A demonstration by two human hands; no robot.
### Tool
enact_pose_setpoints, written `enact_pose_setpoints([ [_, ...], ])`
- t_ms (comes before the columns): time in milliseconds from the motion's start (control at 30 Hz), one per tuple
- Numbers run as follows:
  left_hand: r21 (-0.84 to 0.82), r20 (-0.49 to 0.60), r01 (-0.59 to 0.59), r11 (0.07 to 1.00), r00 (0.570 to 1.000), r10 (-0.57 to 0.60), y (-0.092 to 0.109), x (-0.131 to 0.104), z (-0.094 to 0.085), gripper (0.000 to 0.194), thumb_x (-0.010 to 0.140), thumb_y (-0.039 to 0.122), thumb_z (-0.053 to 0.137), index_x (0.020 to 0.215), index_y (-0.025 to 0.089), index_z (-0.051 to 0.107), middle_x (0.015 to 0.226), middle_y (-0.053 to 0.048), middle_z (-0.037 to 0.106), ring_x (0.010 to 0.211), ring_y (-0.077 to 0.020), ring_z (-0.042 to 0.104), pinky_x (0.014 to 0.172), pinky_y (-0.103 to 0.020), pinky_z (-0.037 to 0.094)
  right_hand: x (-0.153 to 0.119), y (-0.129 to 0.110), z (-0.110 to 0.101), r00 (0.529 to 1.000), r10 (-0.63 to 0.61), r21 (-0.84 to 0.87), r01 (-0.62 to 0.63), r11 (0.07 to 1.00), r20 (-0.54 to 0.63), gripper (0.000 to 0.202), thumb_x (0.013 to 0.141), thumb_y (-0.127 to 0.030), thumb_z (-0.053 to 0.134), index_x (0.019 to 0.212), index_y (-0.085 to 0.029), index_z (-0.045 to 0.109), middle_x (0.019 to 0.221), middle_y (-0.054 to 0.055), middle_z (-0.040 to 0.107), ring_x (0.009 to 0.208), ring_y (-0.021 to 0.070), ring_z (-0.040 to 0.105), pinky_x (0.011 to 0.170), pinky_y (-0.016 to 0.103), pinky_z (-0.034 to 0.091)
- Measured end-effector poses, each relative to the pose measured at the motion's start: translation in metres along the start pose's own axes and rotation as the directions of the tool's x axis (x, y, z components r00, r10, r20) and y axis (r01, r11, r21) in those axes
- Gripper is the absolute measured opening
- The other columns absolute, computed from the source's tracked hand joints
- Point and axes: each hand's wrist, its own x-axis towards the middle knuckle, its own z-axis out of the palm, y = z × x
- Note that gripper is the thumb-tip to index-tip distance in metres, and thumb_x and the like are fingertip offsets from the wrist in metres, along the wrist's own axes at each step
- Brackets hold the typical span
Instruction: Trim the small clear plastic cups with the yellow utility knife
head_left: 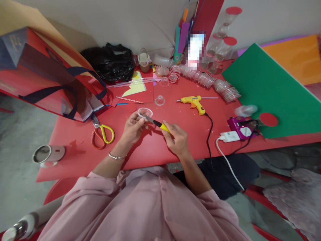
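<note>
Red table (140,155): it spread out before us, with a pale wall (140,23) beyond it at twelve o'clock; we took every clock direction from the clear plastic piece (147,110).
Round rim: the piece sat above the middle of the table, in our left hand (134,128).
Left grip: our thumb and fingers were pinched together on its near edge, around seven o'clock.
Right grip: our right hand (177,138), at four o'clock, was closed around the yellow-and-black handle of the cutter (159,124).
Blade: it pointed towards ten o'clock, its tip at the piece (whether the edge was biting, we could not tell).
Knife work: we judged the step in hand to be working the clear plastic with the blade, the other tools waiting.
Next stroke: it seemed to call for a firm pinch and a short, controlled push, with our left thumb kept out of the blade's line.
Glue gun (193,101): it lay untouched at three o'clock, nozzle aimed at nine.
Clear dome (159,100): we had it near, between one and two o'clock.
Stacked clear cups (205,79): they lay at two o'clock.
Scissors (99,126): they rested between eight and nine o'clock.
</note>
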Motion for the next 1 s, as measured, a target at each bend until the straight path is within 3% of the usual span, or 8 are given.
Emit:
enact_pose_setpoints([
  [333, 0.052, 0.045, -0.043, 0.998, 0.998, 0.041, 0.014, -0.002, -0.006, 0.054, 0.067, 0.039, 0.095, 0.114, 0.021, 0.075, 0.104, -0.007, 0.075, 0.073, -0.0116, 0.068, 0.055, -0.019, 0.051, 0.001, 0.009, -0.006, 0.999, 0.024, -0.081, -0.022, 0.996, 0.022, 0.038, 0.103, -0.034, 0.057, 0.140, -0.026, 0.065, 0.108, 0.007, 0.076, 0.098, 0.0190, 0.070, 0.090, 0.033, 0.056],
  [533, 0.091, 0.022, -0.058, 0.994, 0.998, 0.056, 0.020, -0.004, -0.002, 0.055, 0.066, 0.040, 0.096, 0.115, 0.024, 0.076, 0.112, -0.007, 0.075, 0.073, -0.0122, 0.066, 0.053, -0.021, 0.050, 0.002, 0.013, -0.007, 0.995, 0.039, -0.002, -0.039, 0.999, -0.091, 0.041, 0.104, -0.033, 0.055, 0.144, -0.028, 0.061, 0.113, 0.008, 0.075, 0.101, 0.0198, 0.070, 0.091, 0.035, 0.057],
  [767, 0.094, 0.039, -0.095, 0.991, 0.995, 0.092, 0.011, -0.002, 0.001, 0.050, 0.069, 0.035, 0.094, 0.115, 0.025, 0.076, 0.117, -0.008, 0.073, 0.078, -0.0130, 0.065, 0.055, -0.021, 0.050, 0.000, 0.005, -0.004, 0.999, 0.011, 0.039, -0.013, 0.999, 0.046, 0.039, 0.103, -0.034, 0.056, 0.141, -0.028, 0.064, 0.111, 0.006, 0.076, 0.098, 0.0183, 0.070, 0.089, 0.034, 0.057],
  [1000, 0.041, 0.052, -0.052, 0.998, 0.997, 0.050, 0.010, -0.001, -0.004, 0.051, 0.069, 0.035, 0.095, 0.115, 0.023, 0.077, 0.107, -0.008, 0.074, 0.074, -0.0105, 0.062, 0.056, -0.020, 0.049, -0.001, 0.006, -0.002, 0.999, -0.005, 0.038, 0.004, 0.999, 0.044, 0.039, 0.103, -0.033, 0.057, 0.141, -0.028, 0.063, 0.108, 0.006, 0.075, 0.096, 0.0175, 0.069, 0.089, 0.033, 0.056],
])
